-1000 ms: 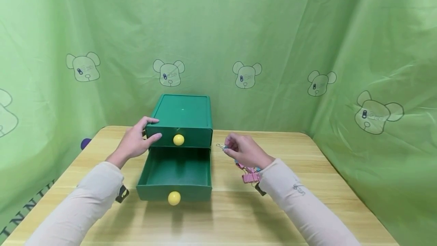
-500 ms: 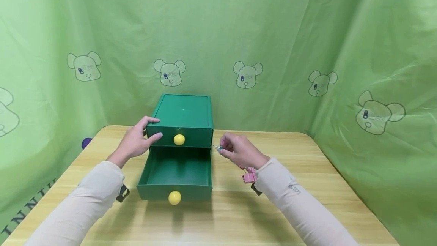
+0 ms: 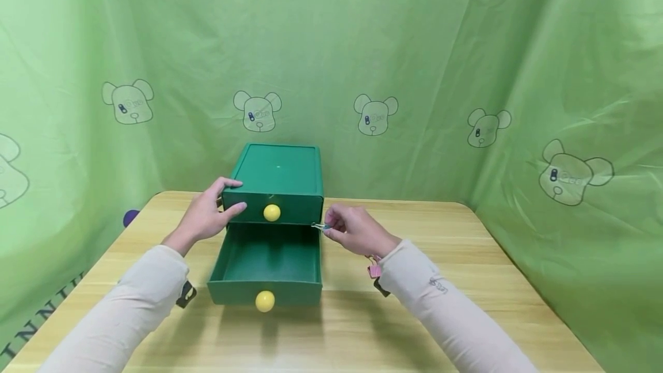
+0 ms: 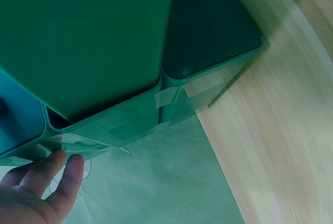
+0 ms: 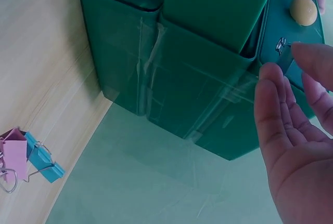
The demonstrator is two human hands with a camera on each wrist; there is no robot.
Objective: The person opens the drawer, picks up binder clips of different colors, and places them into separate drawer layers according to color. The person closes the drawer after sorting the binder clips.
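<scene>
Clip [image 5: 285,59], one, in right fingers [image 5: 271,81].

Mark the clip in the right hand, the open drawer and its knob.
Binder clip [image 5: 285,60], right wrist view: blue body.
Open drawer [image 3: 295,293], head view: front panel.
Yellow knob [image 3: 265,301], head view: round face.

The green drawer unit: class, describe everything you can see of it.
The green drawer unit looks like smooth plastic and stands three levels high on the wood-grained table, with clear tape along its sides. Its middle drawer is pulled out, the top one closed; both have round yellow knobs. The left hand touches its upper front-left corner.
</scene>
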